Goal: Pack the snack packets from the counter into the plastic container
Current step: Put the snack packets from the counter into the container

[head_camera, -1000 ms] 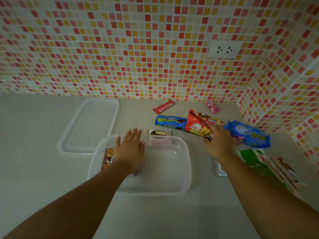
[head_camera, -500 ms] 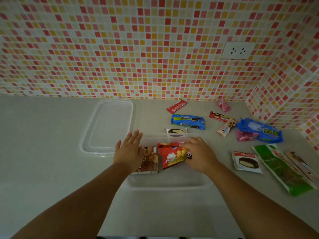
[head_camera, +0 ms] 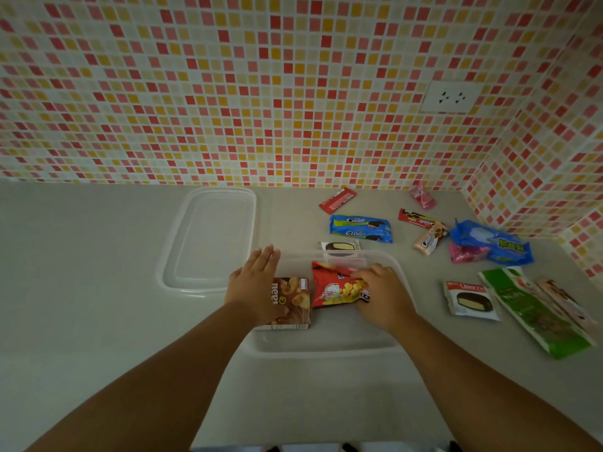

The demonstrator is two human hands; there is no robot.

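— Which step is in hand?
— A red snack packet [head_camera: 337, 287] is being set into the clear plastic container [head_camera: 326, 349], gripped by the closed fingers of the right hand [head_camera: 380, 293], beside a brown biscuit box [head_camera: 292, 300] (already inside).
— And the left hand [head_camera: 253, 283]?
— It is laid flat on that box, fingers spread, nothing gripped.
— What is called for next?
— Release, then the Choco Pie packet [head_camera: 470, 300] nearby could be fetched.

Container's near half [head_camera: 326, 340] free; packets [head_camera: 360, 228] crowd right counter.
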